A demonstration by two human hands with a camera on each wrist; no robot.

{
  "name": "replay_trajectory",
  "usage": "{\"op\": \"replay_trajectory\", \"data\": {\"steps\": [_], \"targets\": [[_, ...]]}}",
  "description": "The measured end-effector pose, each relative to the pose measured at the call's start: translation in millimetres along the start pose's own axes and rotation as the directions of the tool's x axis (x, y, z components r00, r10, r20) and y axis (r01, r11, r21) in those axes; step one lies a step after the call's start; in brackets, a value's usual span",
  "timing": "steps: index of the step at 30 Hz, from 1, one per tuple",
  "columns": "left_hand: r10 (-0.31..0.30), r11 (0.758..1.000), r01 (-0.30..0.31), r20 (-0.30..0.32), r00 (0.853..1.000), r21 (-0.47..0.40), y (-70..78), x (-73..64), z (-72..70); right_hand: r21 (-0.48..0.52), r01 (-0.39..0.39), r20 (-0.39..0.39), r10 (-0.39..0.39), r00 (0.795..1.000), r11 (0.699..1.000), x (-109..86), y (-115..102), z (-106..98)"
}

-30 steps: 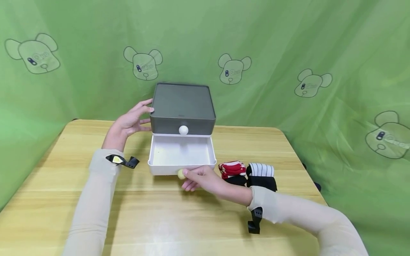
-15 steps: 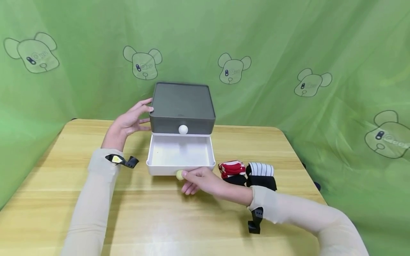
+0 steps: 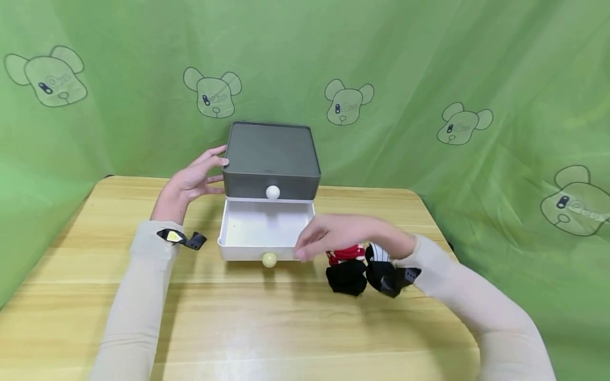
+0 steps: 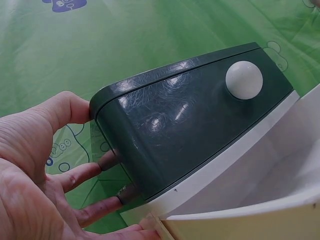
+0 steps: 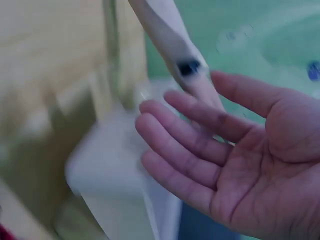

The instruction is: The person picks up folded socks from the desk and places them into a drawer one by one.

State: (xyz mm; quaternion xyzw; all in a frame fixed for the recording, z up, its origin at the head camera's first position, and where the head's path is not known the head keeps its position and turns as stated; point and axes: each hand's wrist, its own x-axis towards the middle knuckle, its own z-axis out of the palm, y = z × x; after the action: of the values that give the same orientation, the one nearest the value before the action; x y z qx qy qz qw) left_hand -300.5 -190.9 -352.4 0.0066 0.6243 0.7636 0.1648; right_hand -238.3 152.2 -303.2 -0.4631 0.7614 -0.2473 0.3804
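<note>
A two-tier drawer box (image 3: pixel 271 151) with a dark grey top stands at the back of the table. Its lower white drawer (image 3: pixel 245 254) is pulled out, bare inside, with a pale yellow knob (image 3: pixel 269 260) on its front. My left hand (image 3: pixel 190 180) steadies the box from the left, thumb at the top edge and fingers spread along the side wall (image 4: pixel 107 160). Over the drawer's front right corner hovers my right hand (image 3: pixel 335 233), holding nothing. Its palm and loosely bent fingers show in the right wrist view. The upper drawer, with a white knob (image 3: pixel 273 192), is closed.
Right of the drawer lie small rolled cloth bundles: a red-and-white one (image 3: pixel 345 254), a black one (image 3: pixel 347 278) and a white striped one (image 3: pixel 379 253), partly covered by my right forearm and its black strap. A green curtain (image 3: pixel 286 42) hangs behind the wooden table (image 3: pixel 248 328).
My right hand has let go of the yellow knob and moved up and right to the drawer's corner. The left hand stays on the box, and the drawer stays pulled out.
</note>
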Motion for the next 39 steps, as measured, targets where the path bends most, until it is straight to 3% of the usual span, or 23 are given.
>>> {"op": "replay_trajectory", "data": {"steps": [6, 11, 17, 23, 30, 39], "targets": [[-0.001, 1.000, 0.001, 0.005, 1.000, 0.002, 1.3, -0.5, 0.6, -0.105, -0.077, -0.017, 0.075, 0.997, 0.992, -26.0, 20.7, -43.6], [-0.002, 1.000, 0.002, 0.001, 1.000, 0.007, 1.3, -0.6, -0.3, -0.169, -0.186, -0.109, 0.169, 0.980, 0.968, -31.3, 55.8, -55.6], [0.000, 1.000, 0.000, -0.008, 1.000, -0.001, 1.3, -0.7, -1.2, -0.174, -0.272, -0.143, 0.249, 0.958, 0.946, -23.1, 100.8, -48.9], [0.000, 1.000, 0.000, -0.004, 1.000, -0.002, 0.9, -1.4, -0.4, -0.177, -0.347, -0.122, 0.329, 0.936, 0.921, -19.7, 127.1, -32.4], [0.003, 1.000, -0.003, 0.003, 1.000, 0.003, -1.3, 0.1, 0.6, -0.146, -0.343, -0.121, 0.327, 0.937, 0.928, -18.8, 145.2, -17.6], [0.008, 1.000, -0.008, 0.003, 1.000, 0.008, -0.1, -0.4, -0.5, -0.102, -0.358, -0.124, 0.346, 0.930, 0.928, -16.2, 147.8, -11.4]]}}
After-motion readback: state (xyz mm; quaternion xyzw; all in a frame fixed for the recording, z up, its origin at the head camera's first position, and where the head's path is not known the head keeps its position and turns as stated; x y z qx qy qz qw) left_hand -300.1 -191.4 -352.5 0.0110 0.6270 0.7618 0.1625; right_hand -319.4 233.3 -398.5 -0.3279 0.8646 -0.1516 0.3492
